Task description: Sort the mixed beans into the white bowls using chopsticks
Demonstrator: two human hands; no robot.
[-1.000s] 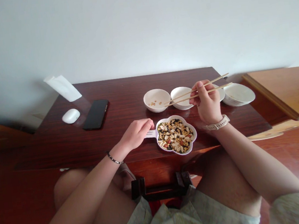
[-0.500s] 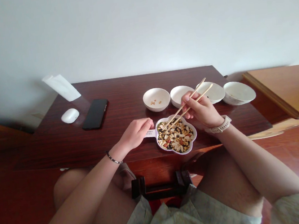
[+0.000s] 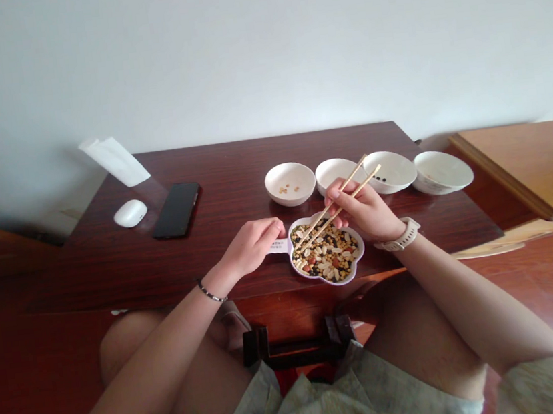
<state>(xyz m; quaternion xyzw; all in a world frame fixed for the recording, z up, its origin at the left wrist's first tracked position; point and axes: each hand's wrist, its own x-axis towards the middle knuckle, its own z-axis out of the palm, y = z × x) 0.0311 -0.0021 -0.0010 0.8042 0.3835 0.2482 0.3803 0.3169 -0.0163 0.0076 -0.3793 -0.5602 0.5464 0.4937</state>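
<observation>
A white flower-shaped dish (image 3: 356, 270) full of mixed beans and nuts sits at the near edge of the dark wooden table (image 3: 240, 238). My left hand (image 3: 253, 245) is closed on the dish's small handle at its left side. My right hand (image 3: 363, 210) grips a pair of wooden chopsticks (image 3: 349, 188), whose tips dip into the beans at the dish's left part. Behind the dish stands a row of white bowls: one with a few yellow beans (image 3: 290, 183), a second (image 3: 333, 172) partly behind my hand, a third with a few dark beans (image 3: 393, 170), and another (image 3: 441, 171).
A black phone (image 3: 177, 210), a white mouse (image 3: 130, 213) and a white paper packet (image 3: 115, 161) lie at the table's left. A lighter wooden surface (image 3: 528, 169) adjoins on the right. My bare knees and a dark wooden stand (image 3: 298, 345) are below the table edge.
My right hand came down and left from over the bowls to the dish, swinging the chopstick tips into the beans. The left hand stayed on the handle.
</observation>
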